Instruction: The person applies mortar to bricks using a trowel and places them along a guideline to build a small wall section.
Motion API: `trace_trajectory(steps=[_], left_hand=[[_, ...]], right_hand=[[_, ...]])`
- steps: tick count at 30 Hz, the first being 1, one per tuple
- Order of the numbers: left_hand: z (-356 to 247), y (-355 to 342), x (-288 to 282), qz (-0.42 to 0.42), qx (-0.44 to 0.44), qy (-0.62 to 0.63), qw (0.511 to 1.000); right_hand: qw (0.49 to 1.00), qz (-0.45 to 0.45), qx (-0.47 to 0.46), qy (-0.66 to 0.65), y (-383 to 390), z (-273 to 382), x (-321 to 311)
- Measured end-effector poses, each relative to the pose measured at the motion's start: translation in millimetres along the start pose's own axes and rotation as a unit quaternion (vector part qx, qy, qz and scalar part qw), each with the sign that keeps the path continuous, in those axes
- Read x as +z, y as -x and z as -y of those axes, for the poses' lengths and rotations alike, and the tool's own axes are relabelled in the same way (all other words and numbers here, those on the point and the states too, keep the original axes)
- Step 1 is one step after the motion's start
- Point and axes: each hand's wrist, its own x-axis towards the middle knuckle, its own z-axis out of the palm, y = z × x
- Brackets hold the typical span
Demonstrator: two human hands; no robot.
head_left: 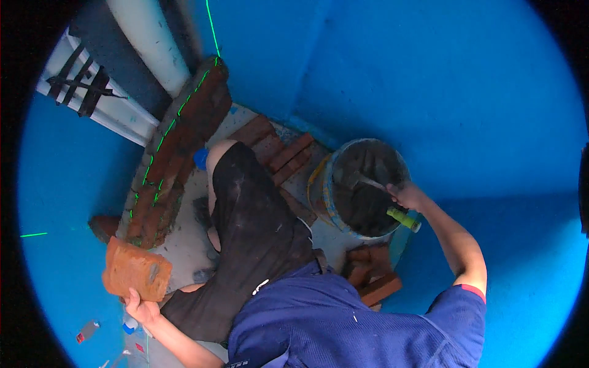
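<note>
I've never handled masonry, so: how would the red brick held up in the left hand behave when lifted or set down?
The brick looks solid and blocky, so it is probably stiff and heavy for its size. The left hand grips it from below at one edge, so it may want to tip. Its flat faces should not roll, and the rough, mortar-smeared surface likely resists slipping.

1. A small flat packet (88,331), grey with a red end, lies on the blue floor near the lower left edge of the view, beside the person's left arm.
2. A tiny red scrap (139,348), possibly a wrapper, lies on the floor close by; it is too small to tell more.
</note>
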Motion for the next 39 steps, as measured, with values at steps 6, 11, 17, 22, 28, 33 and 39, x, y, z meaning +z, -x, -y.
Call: trace_trajectory(steps=[6, 11, 17, 22, 28, 33, 39], left_hand=[[-4, -25, 26, 0.105, -0.013, 0.009, 0.994], [1, -27, 33, 0.135, -0.027, 0.018, 0.990], [-5, -6, 25, 0.107, -0.014, 0.027, 0.994], [-14, 15, 4, 0.072, -0.009, -0.020, 0.997], [-1, 18, 11, 0.049, -0.021, 0.004, 0.999], [-4, 24, 35, 0.066, 0.008, -0.031, 0.997], [-5, 9, 126, 0.126, -0.057, -0.054, 0.989]], right_hand=[[0.998, -0.008, -0.042, -0.054, 20, -22, -15], [0.992, 0.026, -0.010, -0.120, 45, -30, -45], [0.974, -0.067, -0.034, 0.213, 4, 4, -36], [0.980, -0.018, -0.130, 0.148, -11, -9, -35], [0.993, 0.023, -0.102, 0.051, 23, -4, -67], [0.993, 0.035, -0.077, -0.079, 40, -6, -78], [0.980, -0.008, -0.088, -0.179, 42, 45, -61]])
